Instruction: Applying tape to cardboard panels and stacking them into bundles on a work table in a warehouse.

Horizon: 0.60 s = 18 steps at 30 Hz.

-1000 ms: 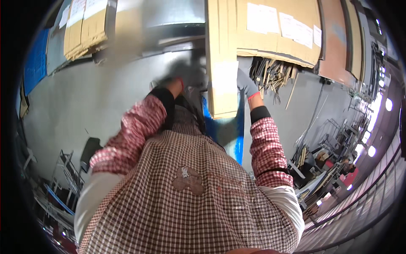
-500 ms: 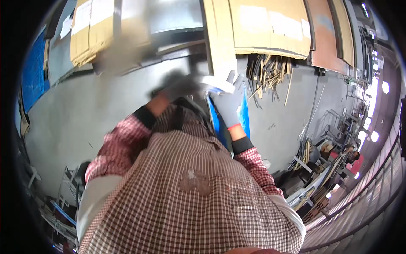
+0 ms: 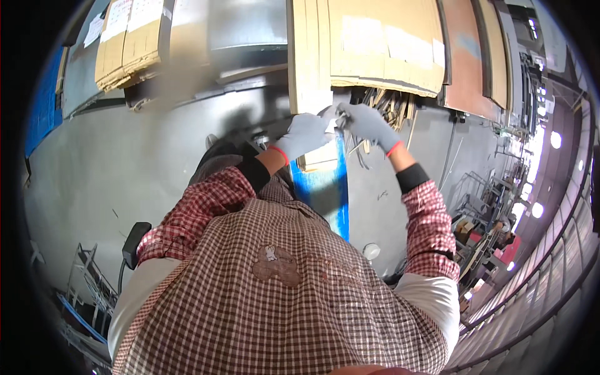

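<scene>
Both hands gloved in grey, raised in front of the chest. Left hand [image 3: 304, 134] and right hand [image 3: 369, 125] meet fingertip to fingertip on a small pale object [image 3: 334, 119], too small to identify. Hands sit right at the lower edge of a tall cardboard sheet [image 3: 309, 56]; a blue panel [image 3: 328, 190] runs below it. More flat cardboard [image 3: 387, 44] to the right, a cardboard stack [image 3: 128, 44] upper left. Grey floor [image 3: 112, 162]. Checked apron [image 3: 281, 294] fills the lower frame.
</scene>
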Motion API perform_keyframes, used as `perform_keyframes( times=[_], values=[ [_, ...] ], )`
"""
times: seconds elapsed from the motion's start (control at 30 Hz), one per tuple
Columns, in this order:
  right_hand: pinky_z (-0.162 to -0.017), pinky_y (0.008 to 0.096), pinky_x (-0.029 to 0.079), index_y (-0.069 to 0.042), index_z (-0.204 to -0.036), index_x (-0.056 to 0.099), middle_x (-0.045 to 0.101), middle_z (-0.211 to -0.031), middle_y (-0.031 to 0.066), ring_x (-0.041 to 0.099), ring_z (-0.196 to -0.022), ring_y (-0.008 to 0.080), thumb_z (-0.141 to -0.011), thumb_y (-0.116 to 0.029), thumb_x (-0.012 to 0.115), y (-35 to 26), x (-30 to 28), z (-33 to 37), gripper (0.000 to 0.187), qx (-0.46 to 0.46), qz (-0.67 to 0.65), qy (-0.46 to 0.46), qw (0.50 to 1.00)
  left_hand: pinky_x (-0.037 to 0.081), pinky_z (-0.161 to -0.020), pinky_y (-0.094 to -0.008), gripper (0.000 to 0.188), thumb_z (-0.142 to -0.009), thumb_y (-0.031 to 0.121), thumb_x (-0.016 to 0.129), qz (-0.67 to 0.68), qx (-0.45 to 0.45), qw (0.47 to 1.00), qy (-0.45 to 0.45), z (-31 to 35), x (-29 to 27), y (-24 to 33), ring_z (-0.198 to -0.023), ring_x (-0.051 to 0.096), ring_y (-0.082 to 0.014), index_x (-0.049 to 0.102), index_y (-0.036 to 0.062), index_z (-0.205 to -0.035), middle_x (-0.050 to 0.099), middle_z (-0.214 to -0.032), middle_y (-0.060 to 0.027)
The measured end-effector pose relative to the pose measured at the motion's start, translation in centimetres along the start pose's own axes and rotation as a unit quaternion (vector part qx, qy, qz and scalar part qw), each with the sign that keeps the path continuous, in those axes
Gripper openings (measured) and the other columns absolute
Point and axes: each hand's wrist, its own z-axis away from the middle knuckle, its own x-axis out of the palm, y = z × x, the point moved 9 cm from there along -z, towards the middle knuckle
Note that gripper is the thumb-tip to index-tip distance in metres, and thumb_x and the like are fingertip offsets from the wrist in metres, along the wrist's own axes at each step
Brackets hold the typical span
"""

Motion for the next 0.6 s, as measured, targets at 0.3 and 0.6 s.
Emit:
perform_keyframes(
  times=[0.3,0.6],
  values=[
    [-0.073,0.0449,0.052,-0.012,-0.097,0.069,0.069,-0.091,0.0162,0.066,-0.088,0.0348,-0.083,-0.023,0.056,14.3,5.7,-2.9,0.023,0.134,0.225,-0.043,0.964,0.05,-0.058,-0.0433,0.031,-0.084,0.032,0.055,-0.093,0.018,0.995,-0.027,-4.1,0.3,-1.8,-0.066,0.065,-0.0323,0.064,0.0067,-0.1,0.065,-0.073,-0.0144],
    [-0.067,0.0339,0.051,-0.003,-0.109,0.062,0.067,-0.083,0.0129,0.064,-0.07,0.0237,-0.081,-0.01,0.051,0.7,9.2,7.3,0.03,0.154,-0.119,-0.272,0.942,0.051,-0.06,-0.0292,0.086,-0.082,0.029,0.067,0.205,-0.161,0.945,-0.197,8.7,7.8,-4.9,-0.071,0.061,-0.0174,0.019,-0.0145,-0.139,0.058,-0.099,-0.0235]
  ],
)
